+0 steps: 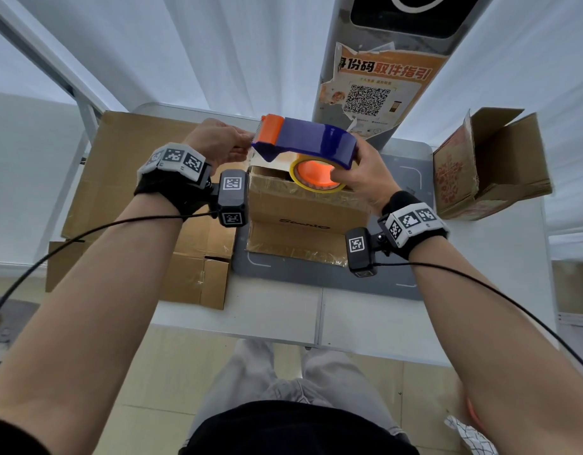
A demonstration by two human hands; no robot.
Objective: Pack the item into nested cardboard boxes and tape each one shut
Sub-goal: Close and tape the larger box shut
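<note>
A blue and orange tape dispenser (303,139) with a yellow-rimmed tape roll (316,174) hangs in the air above a closed cardboard box (300,211) that stands on a grey mat (375,284). My right hand (362,177) grips the dispenser at the roll end, fingers curled round it. My left hand (218,142) pinches the loose tape end at the orange cutter end. Clear tape shows on the box's top and its near flap.
Flattened cardboard boxes (132,205) lie on the table to the left. An open printed cardboard box (494,165) lies on its side at the right. A grey kiosk post (382,60) with an orange poster stands behind. The table's front edge (283,330) runs near my legs.
</note>
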